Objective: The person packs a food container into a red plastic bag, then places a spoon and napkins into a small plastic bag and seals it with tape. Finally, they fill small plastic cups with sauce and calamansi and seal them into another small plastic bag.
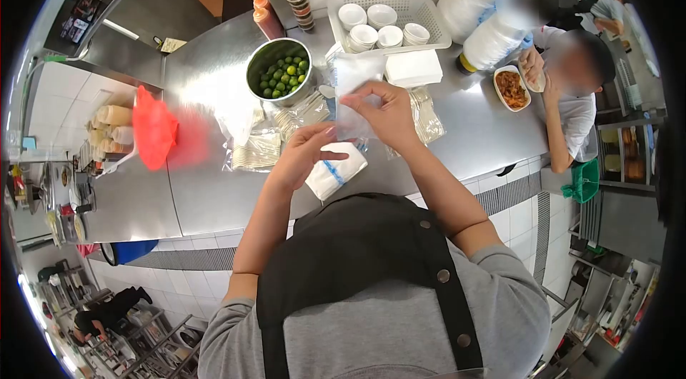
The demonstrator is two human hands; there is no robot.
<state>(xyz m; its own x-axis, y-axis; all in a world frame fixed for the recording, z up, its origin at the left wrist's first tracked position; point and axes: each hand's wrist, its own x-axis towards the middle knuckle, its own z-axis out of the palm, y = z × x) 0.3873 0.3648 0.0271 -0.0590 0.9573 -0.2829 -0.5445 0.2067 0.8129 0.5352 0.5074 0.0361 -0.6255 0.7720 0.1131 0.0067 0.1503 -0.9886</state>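
Observation:
My right hand (386, 111) pinches a translucent plastic bag (357, 73) between thumb and fingers, holding it upright over the steel counter. Close to the bag's lower left edge is my left hand (304, 154), thumb and forefinger apart. A folded white stack with a blue band (336, 170), like napkins, lies below my hands at the counter's near edge. Clear packs of pale, slim pieces (257, 150) lie left of my left hand, and a similar pack (427, 116) is beyond my right wrist. A steel bowl of small green limes (280, 77) stands behind the left packs.
A white basket (446, 29) holds stacked white cups, with white napkins (414, 68) before it. Sauce bottles (266, 18) stand at the back; a red plastic bag (153, 129) is left. On the right, a person (572, 86) holds a lid by a food container (511, 89).

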